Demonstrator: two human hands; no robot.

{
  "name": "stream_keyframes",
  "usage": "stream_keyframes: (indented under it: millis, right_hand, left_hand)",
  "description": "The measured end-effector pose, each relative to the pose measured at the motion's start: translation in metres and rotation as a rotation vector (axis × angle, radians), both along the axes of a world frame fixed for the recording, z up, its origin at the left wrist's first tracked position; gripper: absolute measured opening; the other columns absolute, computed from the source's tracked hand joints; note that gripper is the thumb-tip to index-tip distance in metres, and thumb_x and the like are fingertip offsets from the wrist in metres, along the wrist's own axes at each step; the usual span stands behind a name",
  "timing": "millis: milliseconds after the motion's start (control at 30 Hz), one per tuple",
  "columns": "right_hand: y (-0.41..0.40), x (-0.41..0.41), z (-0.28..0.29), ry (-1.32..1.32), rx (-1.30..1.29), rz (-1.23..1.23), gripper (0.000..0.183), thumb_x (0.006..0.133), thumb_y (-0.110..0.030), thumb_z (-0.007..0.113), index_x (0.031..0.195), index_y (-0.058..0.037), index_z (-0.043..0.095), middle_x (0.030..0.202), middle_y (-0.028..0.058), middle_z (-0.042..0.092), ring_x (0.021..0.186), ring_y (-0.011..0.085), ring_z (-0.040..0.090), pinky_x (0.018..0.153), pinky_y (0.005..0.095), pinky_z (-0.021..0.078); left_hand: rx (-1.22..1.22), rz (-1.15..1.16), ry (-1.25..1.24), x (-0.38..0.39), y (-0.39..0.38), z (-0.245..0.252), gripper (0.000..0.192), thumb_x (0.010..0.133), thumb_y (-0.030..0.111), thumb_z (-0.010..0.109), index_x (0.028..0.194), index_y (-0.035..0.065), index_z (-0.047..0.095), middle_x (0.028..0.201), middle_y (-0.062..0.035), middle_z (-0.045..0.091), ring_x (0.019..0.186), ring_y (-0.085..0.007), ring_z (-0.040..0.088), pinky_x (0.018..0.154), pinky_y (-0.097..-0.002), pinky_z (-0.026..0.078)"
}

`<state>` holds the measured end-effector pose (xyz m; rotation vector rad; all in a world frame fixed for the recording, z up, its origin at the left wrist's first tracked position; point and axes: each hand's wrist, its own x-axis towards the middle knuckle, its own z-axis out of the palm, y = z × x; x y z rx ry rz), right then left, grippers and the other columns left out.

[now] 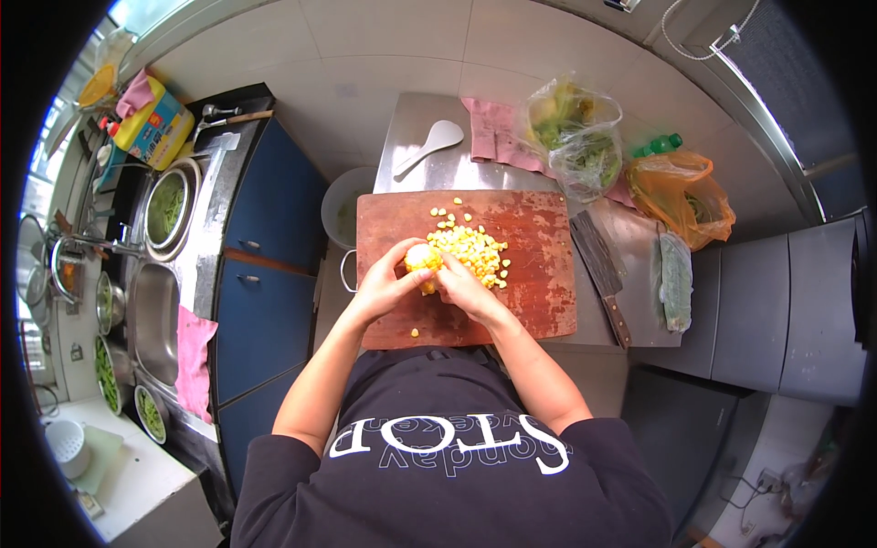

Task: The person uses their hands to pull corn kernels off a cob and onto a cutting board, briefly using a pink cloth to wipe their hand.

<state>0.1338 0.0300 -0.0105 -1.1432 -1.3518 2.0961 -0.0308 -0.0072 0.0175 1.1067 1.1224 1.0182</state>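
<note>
Above a worn wooden cutting board [397,219], my left hand [384,281] grips a piece of corn cob [423,258] that still bears yellow kernels. My right hand [466,288] touches the cob from the other side, its thumb and fingers against the kernels. Under and beyond the right hand lies a pile of loose corn kernels [479,250]. A few single kernels are scattered around the pile, and one kernel [414,333] rests near the board's front edge. To the right of the board, a cleaver [599,267] with a wooden handle lies on the metal table.
The steel table [425,178] holds a white rice paddle [431,145], a pink cloth [497,140], a clear bag of vegetables [575,137], an orange plastic bag [685,195] and a wrapped green vegetable [675,281]. At left are a sink [156,329] and several bowls of greens. A whitish tub [346,205] stands behind.
</note>
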Motion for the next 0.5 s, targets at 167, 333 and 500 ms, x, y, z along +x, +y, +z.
stream_keyframes:
  millis: [167, 333, 500]
  right_hand:
    - [0.000, 0.002, 0.010, 0.165, -0.181, -0.004, 0.045, 0.085, -0.021, 0.042, 0.128, -0.0089, 0.035, 0.082, -0.0008, 0.046, 0.061, 0.0032, 0.038, 0.050, 0.0153, 0.0340]
    - [-0.004, -0.001, 0.005, 0.105, -0.132, -0.039, 0.043, 0.086, -0.024, 0.045, 0.126, -0.0088, 0.037, 0.081, -0.0008, 0.047, 0.060, 0.0033, 0.038, 0.048, 0.0153, 0.0326]
    - [-0.004, -0.002, 0.000, 0.121, -0.143, -0.070, 0.043, 0.086, -0.023, 0.045, 0.125, -0.0076, 0.037, 0.080, -0.0006, 0.046, 0.060, 0.0041, 0.039, 0.047, 0.0159, 0.0324]
  left_hand:
    - [-0.087, 0.030, -0.049, -0.004, 0.002, 0.008, 0.047, 0.080, 0.015, 0.063, 0.120, 0.0012, 0.043, 0.110, -0.0078, 0.053, 0.101, -0.0140, 0.051, 0.087, -0.0270, 0.041]
    - [-0.085, 0.037, -0.051, 0.000, 0.001, 0.005, 0.046, 0.080, 0.016, 0.064, 0.119, 0.0014, 0.044, 0.109, -0.0075, 0.053, 0.100, -0.0136, 0.051, 0.086, -0.0267, 0.042]
    - [-0.065, 0.056, 0.028, 0.002, 0.002, 0.002, 0.045, 0.080, 0.016, 0.064, 0.119, 0.0022, 0.045, 0.108, -0.0070, 0.054, 0.100, -0.0135, 0.051, 0.086, -0.0266, 0.042]
